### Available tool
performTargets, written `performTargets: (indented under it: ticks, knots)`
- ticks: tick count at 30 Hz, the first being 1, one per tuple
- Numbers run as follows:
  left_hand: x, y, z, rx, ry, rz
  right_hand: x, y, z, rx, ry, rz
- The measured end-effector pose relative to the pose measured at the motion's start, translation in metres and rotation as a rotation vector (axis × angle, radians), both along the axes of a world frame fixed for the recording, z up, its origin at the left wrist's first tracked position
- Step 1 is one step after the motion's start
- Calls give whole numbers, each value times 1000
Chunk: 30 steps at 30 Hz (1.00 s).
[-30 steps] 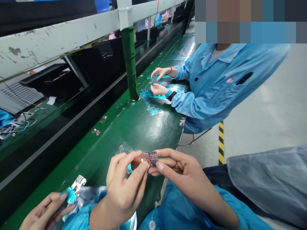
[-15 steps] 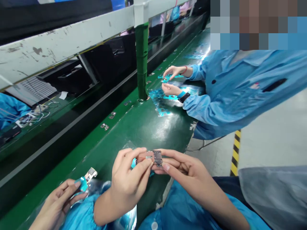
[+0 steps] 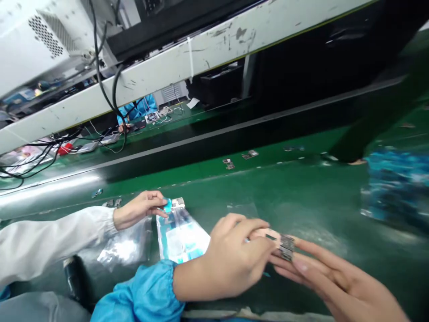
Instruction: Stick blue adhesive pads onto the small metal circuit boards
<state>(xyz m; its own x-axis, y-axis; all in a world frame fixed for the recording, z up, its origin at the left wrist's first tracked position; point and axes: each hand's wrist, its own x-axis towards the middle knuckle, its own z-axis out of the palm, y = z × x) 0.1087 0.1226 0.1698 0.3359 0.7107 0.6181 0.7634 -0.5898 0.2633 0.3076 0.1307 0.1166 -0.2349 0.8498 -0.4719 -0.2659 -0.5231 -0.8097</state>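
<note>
Left hand (image 3: 231, 255) pinches the board (image 3: 276, 241) against the outstretched fingers of the right hand (image 3: 345, 286), holding it up off the bench (image 3: 301, 192). Nearby, a co-worker's hand (image 3: 139, 209) grips a bag (image 3: 181, 237).

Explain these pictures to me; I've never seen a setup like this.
This view comes from a camera on a person's head, tipped sideways and looking down at their own hands. The left hand pinches a small pinkish board with a metal part at one end, and the fingers of the right hand lie beneath it. They work over a green bench, with more small boards lying on it. To the left, a co-worker's hand in a white sleeve is at a blue tab on a clear plastic bag.
</note>
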Motion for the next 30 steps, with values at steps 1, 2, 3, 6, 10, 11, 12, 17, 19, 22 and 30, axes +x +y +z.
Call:
performTargets:
  ticks: [1,2,3,6,10,11,12,17,19,22,30]
  knots:
    - [-3,-5,0,-3,-32,27,-5,2,9,41,4,57]
    - [-6,-9,2,-6,-60,55,-11,4,18,90,8,115]
    - [-9,-13,4,-8,-81,80,-16,5,27,137,9,171]
    - [-18,-21,15,31,-108,140,-28,10,48,216,7,343]
    - [-24,-23,27,86,-64,134,-28,18,62,264,12,441]
    - [-25,-23,29,87,-50,124,-27,20,64,275,9,462]
    - [-25,-22,31,87,-41,120,-26,23,66,284,1,480]
    - [-25,-14,36,91,-20,147,-28,37,72,319,-36,542]
    - [-25,-11,37,87,-14,156,-30,43,73,326,-46,561]
    - [-26,-5,37,64,-8,165,-31,52,72,308,-47,587]
    - [-25,5,33,54,13,215,-34,68,69,252,-12,585]
